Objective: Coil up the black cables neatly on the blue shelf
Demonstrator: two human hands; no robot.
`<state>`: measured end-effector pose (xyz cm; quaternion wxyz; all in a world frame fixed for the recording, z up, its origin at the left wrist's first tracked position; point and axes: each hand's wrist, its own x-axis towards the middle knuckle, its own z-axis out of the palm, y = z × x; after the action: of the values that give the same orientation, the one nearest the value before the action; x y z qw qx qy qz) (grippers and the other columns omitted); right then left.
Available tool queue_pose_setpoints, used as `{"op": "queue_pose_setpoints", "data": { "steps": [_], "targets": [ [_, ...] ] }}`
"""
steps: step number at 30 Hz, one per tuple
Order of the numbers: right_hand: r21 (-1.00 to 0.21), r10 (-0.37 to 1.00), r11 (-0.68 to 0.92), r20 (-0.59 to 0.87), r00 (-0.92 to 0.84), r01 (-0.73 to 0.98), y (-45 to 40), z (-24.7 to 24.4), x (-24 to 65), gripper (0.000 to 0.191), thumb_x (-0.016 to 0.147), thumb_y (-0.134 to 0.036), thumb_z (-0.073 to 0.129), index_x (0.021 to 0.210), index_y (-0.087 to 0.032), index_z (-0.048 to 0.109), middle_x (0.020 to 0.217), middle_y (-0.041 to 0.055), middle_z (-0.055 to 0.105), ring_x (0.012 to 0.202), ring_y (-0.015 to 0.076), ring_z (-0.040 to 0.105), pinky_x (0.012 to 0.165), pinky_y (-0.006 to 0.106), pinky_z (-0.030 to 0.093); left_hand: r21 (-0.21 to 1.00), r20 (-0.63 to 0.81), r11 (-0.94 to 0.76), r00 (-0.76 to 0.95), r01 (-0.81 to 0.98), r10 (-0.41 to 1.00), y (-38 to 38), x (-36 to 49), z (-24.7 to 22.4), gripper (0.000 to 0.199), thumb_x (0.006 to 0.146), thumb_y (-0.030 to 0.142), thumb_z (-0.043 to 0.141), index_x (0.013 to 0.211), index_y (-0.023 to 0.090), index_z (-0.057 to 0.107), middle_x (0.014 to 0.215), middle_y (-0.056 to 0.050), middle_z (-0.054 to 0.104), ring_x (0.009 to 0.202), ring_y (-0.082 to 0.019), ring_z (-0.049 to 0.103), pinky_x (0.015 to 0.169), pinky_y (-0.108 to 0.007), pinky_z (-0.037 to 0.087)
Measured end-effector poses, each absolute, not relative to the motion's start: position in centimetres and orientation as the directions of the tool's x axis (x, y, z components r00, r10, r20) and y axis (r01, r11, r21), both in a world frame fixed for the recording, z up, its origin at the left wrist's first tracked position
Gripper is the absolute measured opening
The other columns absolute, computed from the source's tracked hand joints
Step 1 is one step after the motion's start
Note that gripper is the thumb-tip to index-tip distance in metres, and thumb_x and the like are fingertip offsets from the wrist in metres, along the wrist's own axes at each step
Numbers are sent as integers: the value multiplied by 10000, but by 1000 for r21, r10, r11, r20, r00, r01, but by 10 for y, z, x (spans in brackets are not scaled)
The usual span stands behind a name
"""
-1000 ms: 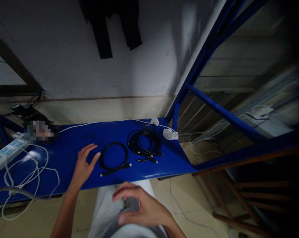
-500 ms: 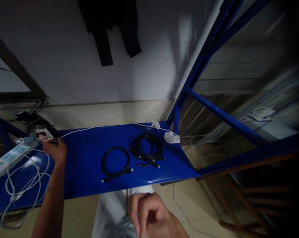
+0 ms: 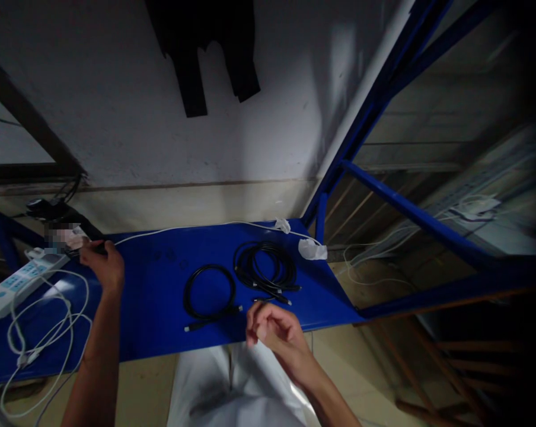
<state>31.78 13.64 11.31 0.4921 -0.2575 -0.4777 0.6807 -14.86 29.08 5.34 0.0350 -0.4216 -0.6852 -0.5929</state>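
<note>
The right hand (image 3: 274, 329) has risen to the near edge of the blue table (image 3: 152, 308), its fingers curled, nothing visible inside. The left hand (image 3: 104, 264) stays far left, at the black item (image 3: 89, 226); its grip cannot be told. The coiled black cable (image 3: 187, 299) lies untouched mid-table.

Dim light in here, and a grey wall (image 3: 117, 101) fills the back, a pale streak up on its right, a cream band (image 3: 179, 207) running along its foot! Over on the left, a window (image 3: 14, 139) sits in a dark frame; on the right, blue bars (image 3: 396, 207) slant upward. Here's the blue tabletop (image 3: 150, 314), gleaming at its left end, yellowish floor (image 3: 339, 350) below, wooden slats (image 3: 477, 346) low in the right-hand gloom.
</note>
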Motion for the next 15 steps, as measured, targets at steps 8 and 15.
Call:
{"op": "queue_pose_setpoints", "data": {
  "steps": [8,15],
  "targets": [
    [-595,873,439,460,-162,673,193,53,379,418,1068,-433,664,1453,-269,667,1487,156,659,1431,357,597,1185,569,479,809,509,-135,-565,573,650,237,-75,30,388,1024,495,684,1267,204,602,1619,-182,541,1521,-351,494,1240,-583,416],
    [-349,831,549,327,-450,759,228,38,397,350,1115,-409,595,1402,-248,711,1272,124,781,1269,309,709,1177,559,491,893,368,-192,-412,407,834,170,-6,38,376,1024,517,689,1285,250,645,1503,-154,647,1441,-326,607,1216,-554,490]
  ]
}}
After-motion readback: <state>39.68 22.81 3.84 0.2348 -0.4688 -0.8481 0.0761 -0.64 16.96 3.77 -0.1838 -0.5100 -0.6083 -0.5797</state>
